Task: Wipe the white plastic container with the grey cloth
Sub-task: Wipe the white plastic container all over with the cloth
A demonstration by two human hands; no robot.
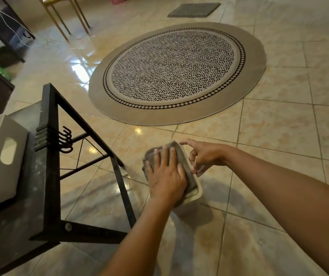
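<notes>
A small white plastic container (pixel 197 193) is held in the air above the tiled floor, only its rim and near corner showing. The grey cloth (pixel 181 158) is draped over it. My left hand (pixel 166 176) lies flat on the cloth with fingers spread, pressing it against the container. My right hand (pixel 204 156) grips the container's right edge with fingers curled around the rim. Most of the container is hidden under the cloth and my left hand.
A black metal-framed table (pixel 50 176) with hooks stands at the left, carrying a white box (pixel 2 162) with a handle slot. A round patterned rug (pixel 175 72) lies ahead on the glossy tiles. Chair legs (pixel 68 18) and a grey mat (pixel 194 9) are farther back.
</notes>
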